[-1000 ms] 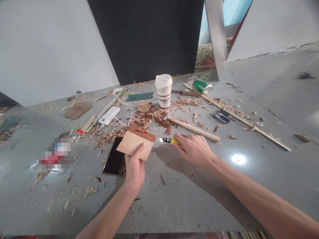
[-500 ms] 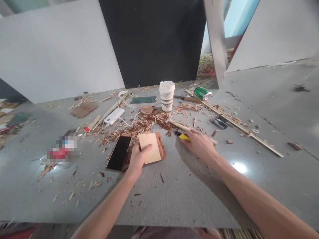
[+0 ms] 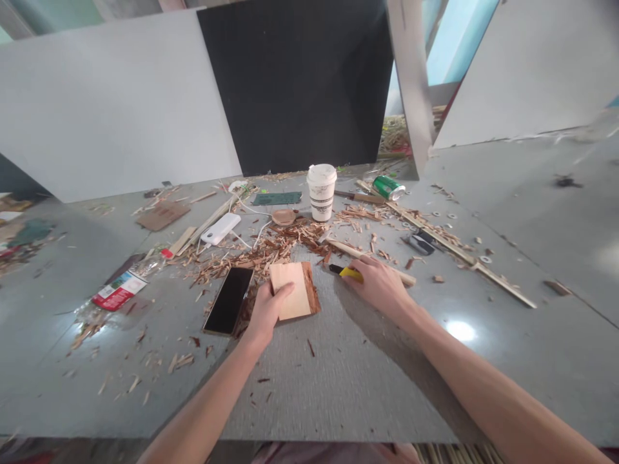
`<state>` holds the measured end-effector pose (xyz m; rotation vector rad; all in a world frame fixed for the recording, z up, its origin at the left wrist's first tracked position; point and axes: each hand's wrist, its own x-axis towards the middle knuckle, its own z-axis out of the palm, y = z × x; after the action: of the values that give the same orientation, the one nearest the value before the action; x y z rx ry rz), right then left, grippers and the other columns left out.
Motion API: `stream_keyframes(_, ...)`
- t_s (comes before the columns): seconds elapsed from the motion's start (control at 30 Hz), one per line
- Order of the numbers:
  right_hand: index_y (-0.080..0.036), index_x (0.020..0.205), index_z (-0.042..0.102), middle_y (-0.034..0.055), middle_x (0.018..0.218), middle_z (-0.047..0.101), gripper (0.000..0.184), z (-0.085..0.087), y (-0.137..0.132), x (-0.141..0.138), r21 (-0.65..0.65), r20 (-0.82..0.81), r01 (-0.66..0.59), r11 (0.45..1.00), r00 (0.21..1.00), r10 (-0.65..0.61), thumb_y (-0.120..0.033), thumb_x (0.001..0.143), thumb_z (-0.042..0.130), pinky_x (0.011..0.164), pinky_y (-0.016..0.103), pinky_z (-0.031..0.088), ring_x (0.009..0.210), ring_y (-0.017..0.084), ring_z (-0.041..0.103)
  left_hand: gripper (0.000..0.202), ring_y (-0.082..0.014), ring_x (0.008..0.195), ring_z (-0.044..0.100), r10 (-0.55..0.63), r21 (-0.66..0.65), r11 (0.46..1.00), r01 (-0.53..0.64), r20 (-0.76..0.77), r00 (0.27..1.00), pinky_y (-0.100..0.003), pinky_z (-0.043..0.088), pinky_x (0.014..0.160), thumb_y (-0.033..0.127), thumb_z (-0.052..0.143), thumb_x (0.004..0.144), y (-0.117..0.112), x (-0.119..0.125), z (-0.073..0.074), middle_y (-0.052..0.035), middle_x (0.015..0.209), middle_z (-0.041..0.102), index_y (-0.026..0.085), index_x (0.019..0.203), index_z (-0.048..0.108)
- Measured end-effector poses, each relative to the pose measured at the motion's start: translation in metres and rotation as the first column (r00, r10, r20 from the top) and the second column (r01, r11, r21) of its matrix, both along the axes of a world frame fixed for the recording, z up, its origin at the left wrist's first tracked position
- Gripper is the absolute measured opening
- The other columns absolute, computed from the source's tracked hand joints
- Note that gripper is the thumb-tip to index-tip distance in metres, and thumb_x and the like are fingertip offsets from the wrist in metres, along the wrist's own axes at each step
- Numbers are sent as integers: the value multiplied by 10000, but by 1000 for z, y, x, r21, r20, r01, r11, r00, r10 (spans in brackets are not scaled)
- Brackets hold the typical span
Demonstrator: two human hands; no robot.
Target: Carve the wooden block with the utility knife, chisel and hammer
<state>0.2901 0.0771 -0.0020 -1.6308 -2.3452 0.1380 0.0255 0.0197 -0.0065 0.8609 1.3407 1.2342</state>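
My left hand (image 3: 267,309) is closed on the left side of a flat, pale wood block (image 3: 293,291), thumb lying across its top face. Rough reddish-brown bark (image 3: 311,288) runs along the block's right edge. To the right, my right hand (image 3: 380,280) wraps round a yellow and black utility knife (image 3: 349,273), its black front end pointing left toward the block, a short gap away. A wooden stick (image 3: 405,278) with a pale tip lies just beyond and under the right fingers. A smartphone (image 3: 229,301) with a dark screen rests beside my left hand.
Wood shavings (image 3: 271,248) are heaped behind the block. Beyond them stand a lidded paper cup (image 3: 322,193) and a green can (image 3: 388,187) on its side. A white power bank (image 3: 221,229) with a cable and a plastic bottle (image 3: 120,289) lie left. A long wood strip (image 3: 449,247) crosses the right.
The knife in my right hand has shifted slightly left, toward the block, and more of its black end shows. My left hand keeps its hold on the block. The camera view has tilted slightly.
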Motion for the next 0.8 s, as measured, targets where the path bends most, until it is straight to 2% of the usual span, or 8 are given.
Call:
stream_keyframes(0.27, -200, 983, 697, 107, 1044, 739, 203, -2, 2, 0, 3, -1, 13, 1000, 1000, -13, -368, 1001, 583, 720, 340, 401, 952, 268, 670, 596, -320, 966, 762, -17, -49, 999, 21, 64, 998, -354, 592, 793, 423, 886, 693, -2, 0, 2, -128, 1047, 805, 111, 1177, 732)
stream_keyframes(0.5, -209, 981, 686, 89, 1036, 734, 200, -8, 5, 4, 46, -44, -46, 998, 998, 48, -379, 1007, 583, 717, 339, 416, 940, 260, 676, 583, -311, 997, 758, -42, -79, 996, 48, 71, 997, -336, 587, 786, 422, 867, 722, -3, 0, 2, -124, 1097, 802, 119, 1201, 733)
stream_keyframes(0.63, -208, 959, 680, 81, 1000, 724, 201, -8, 4, 7, 54, -49, -29, 998, 998, 31, -383, 1005, 594, 664, 328, 390, 901, 246, 669, 592, -294, 1044, 748, -33, -61, 997, 38, 74, 997, -319, 581, 827, 413, 870, 730, -3, 1, 1, -117, 1147, 793, 126, 1227, 726)
stream_keyframes(0.8, -208, 950, 680, 83, 1016, 723, 173, -5, 1, 6, 37, -57, -24, 999, 998, 26, -351, 1002, 599, 648, 316, 374, 901, 233, 660, 613, -306, 1006, 754, -43, -64, 997, 48, 71, 997, -355, 587, 821, 408, 852, 740, -4, 2, 2, -125, 1131, 795, 116, 1261, 711)
